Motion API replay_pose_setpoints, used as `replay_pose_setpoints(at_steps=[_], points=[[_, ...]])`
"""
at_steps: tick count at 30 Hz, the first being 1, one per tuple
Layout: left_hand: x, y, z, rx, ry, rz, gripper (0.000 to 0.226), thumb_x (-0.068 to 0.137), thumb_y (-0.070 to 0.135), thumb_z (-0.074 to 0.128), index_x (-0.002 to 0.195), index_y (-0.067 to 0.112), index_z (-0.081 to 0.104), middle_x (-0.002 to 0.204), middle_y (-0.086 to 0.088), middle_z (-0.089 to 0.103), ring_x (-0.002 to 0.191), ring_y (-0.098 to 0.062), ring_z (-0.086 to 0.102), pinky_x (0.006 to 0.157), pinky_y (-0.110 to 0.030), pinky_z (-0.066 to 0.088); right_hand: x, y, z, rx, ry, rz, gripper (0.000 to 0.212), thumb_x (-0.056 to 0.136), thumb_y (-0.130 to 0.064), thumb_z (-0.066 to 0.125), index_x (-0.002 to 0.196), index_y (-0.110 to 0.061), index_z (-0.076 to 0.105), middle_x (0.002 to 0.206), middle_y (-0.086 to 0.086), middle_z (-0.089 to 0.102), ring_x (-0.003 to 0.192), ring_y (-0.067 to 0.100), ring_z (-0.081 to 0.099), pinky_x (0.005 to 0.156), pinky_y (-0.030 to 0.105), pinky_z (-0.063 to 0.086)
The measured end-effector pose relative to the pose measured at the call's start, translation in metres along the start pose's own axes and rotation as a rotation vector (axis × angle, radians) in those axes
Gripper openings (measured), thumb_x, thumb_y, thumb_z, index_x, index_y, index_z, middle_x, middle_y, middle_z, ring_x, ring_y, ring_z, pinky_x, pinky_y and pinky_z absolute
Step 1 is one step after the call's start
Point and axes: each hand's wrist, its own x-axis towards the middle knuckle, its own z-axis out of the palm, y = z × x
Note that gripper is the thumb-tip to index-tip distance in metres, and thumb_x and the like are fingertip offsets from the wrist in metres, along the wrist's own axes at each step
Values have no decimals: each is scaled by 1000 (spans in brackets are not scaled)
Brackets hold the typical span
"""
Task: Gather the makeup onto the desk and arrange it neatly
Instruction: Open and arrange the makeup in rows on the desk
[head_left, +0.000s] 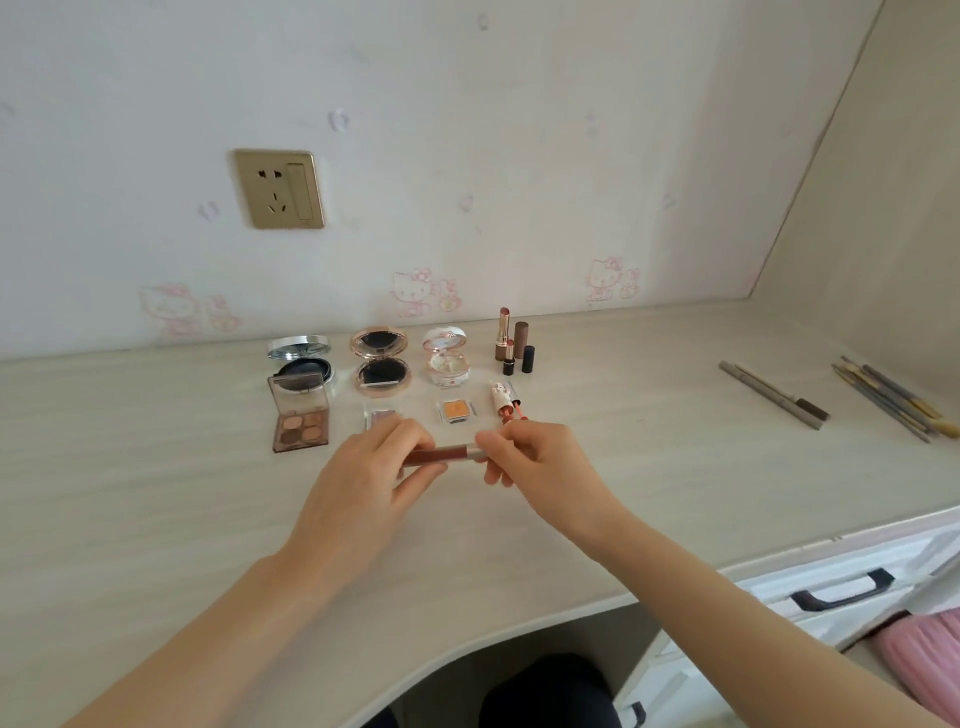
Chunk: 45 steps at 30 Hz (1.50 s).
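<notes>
Right, both hands are on one item: a slim lip gloss tube (441, 456), dark reddish body with a pale cap end, held over the desk (156, 467) just in front of the laid-out makeup. The left hand (374, 467) has fingers and thumb curled round the dark end; the right hand (535, 462) pinches the pale end at its fingertips. From here I can't tell if the tube touches the surface or hangs just above it. Its long axis runs straight left to right, parallel with the rows behind it. In the back row are a silver compact (304, 361), a rose-gold compact (382, 364), a white compact (447, 358) and a cluster of upright lipsticks (514, 345). The nearer row has an eyeshadow palette (300, 418), a small clear pan (382, 415), an orange pan (456, 410) and a little decorated tube (501, 397) lying roughly front to back. I'd say that's what matters: that little tube and the lipsticks lie just beyond the right hand, the nearer one to them. To match its neighbour the gloss would want turning a quarter way. Well off to the right lie pencils (774, 395) and brushes (893, 397).
</notes>
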Motion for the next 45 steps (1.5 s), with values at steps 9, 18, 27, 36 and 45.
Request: replay_pose_setpoints(at_steps=[9,18,27,36,45], points=[[-12,-20,4,-50,26,-8,21,91,42,52,94,23,59,90,20,49,79,-7,52,70,-32,48,1,12,31,36,62,-9,32,95,-37,51,70,-23,66,59,-9,61,50,1,45,51,13,37],[-16,-23,4,-158,-62,-9,26,91,46,48,96,23,61,87,15,52,75,-6,55,66,-29,47,0,24,30,3,79,-111,31,94,-33,55,65,-24,63,57,-9,58,48,3,41,51,12,32],[-16,-25,5,-134,35,-25,26,88,44,54,96,22,66,88,15,56,75,-1,52,64,-26,48,0,27,31,109,42,-128,17,86,-23,67,100,-32,62,107,-14,62,98,5,59,70,17,47],[-18,-22,5,-120,28,-43,30,89,47,51,97,22,67,86,14,58,77,-5,55,64,-30,50,0,25,31,103,49,-152,12,94,-19,55,93,-24,66,82,-8,69,78,5,62,73,29,52],[-16,-22,5,-108,76,-46,20,88,37,61,97,20,67,89,13,58,84,-6,54,68,-29,49,1,26,32,166,92,-70,25,96,-32,50,87,-15,66,73,-4,68,64,5,57,60,21,45]])
